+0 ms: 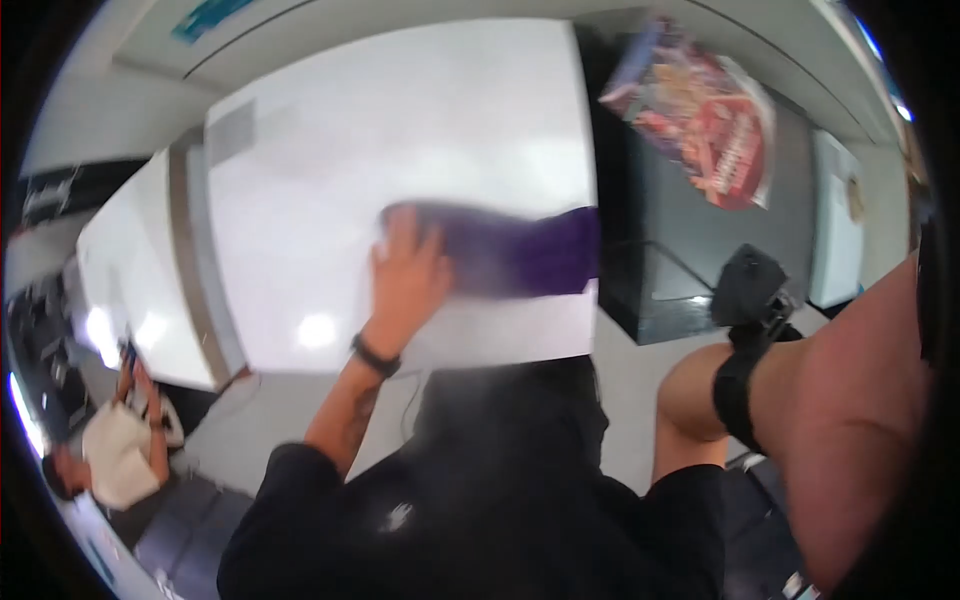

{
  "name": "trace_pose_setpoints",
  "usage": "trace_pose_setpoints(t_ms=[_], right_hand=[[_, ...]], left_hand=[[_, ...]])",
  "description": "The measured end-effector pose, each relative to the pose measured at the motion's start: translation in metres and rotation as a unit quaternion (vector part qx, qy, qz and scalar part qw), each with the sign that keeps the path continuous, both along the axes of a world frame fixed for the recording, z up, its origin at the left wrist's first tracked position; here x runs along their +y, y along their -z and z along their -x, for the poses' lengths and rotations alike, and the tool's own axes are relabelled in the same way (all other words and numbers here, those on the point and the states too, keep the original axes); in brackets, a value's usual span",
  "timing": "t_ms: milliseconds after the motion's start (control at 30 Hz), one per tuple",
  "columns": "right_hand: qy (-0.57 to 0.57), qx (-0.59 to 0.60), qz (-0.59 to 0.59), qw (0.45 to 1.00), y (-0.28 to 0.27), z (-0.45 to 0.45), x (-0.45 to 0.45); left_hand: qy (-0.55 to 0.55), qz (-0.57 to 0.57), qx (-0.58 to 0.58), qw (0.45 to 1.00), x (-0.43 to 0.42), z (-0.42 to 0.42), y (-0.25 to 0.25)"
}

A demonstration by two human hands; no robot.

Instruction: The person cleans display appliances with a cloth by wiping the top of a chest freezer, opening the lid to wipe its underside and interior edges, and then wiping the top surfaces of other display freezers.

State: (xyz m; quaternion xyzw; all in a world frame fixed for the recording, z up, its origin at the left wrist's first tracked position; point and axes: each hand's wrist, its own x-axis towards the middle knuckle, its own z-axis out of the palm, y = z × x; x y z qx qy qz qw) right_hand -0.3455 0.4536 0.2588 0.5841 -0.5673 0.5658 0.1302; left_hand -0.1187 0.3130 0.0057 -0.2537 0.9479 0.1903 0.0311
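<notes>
- Purple cloth (525,252): lies across the white surface (480,110), its right end at the surface's right edge.
- Left hand (412,272): palm down on the cloth's left end, grip open with fingers extended; apparently smoothing or steadying it. Keeping the cloth flat would call for light, even pressure.
- Right hand: out of view, grip cannot be told; the bent right arm (850,410) is near the camera.
- Glossy printed bag (715,130): right of the surface.

Purple cloth (535,258) blurred, bag lettering (738,150) unreadable, right forearm (850,410) cut off
</notes>
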Motion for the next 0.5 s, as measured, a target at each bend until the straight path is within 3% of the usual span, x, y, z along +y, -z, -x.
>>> trace_pose_setpoints(t_ms=[167, 300, 400, 467, 500], right_hand=[[0.057, -0.007, -0.030, 0.998, 0.001, 0.006, -0.005], [0.176, -0.037, -0.157, 0.971, 0.065, -0.028, -0.006], [0.237, -0.038, -0.428, 0.871, 0.174, -0.059, 0.012], [0.210, -0.082, -0.664, 0.713, 0.221, -0.076, 0.028], [0.236, -0.058, -0.634, 0.735, 0.241, -0.079, 0.025]], left_hand=[[-0.003, 0.008, -0.024, 1.000, -0.002, 0.013, -0.015], [0.008, -0.011, -0.014, 1.000, -0.011, 0.022, -0.014], [0.027, 0.012, -0.006, 1.000, -0.043, 0.042, -0.008], [0.049, 0.039, 0.016, 0.998, -0.050, 0.045, 0.006], [0.063, 0.053, 0.036, 0.996, -0.065, 0.056, 0.013]])
